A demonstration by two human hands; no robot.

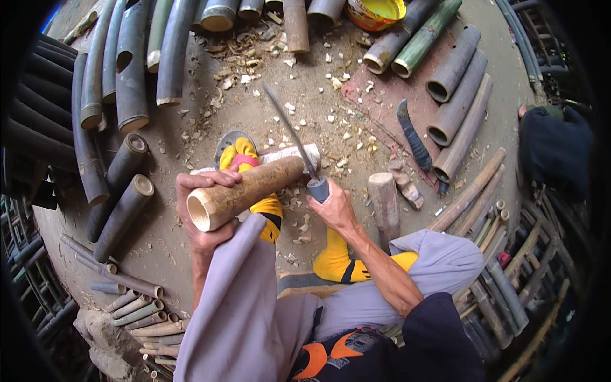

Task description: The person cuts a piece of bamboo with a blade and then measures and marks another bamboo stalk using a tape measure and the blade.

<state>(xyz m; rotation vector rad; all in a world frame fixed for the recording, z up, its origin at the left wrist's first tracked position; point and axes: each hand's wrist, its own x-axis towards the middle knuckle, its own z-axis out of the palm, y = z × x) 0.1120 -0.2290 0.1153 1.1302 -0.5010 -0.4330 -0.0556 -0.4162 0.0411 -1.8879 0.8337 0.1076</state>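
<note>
**Bamboo tube gripped, blade laid across its far end**

On the dirt floor [191, 254] strewn with pale chips, seen from the head camera, the left hand [202, 210] is wrapped around a tan bamboo tube [245, 193], fingers curled over the top near its open, hollow end. The tube slants up to the right, its far end over a pale block [299, 153]. The right hand [332, 205] is closed on the grey handle of a long knife [289, 130], whose blade crosses the tube's far end. Yellow socks [334, 258] show below. A short wooden stump [385, 198] stands just right of the right hand; a second, dark-handled knife [414, 141] lies farther right. Dark bamboo lengths [130, 70] ring the floor.
</note>
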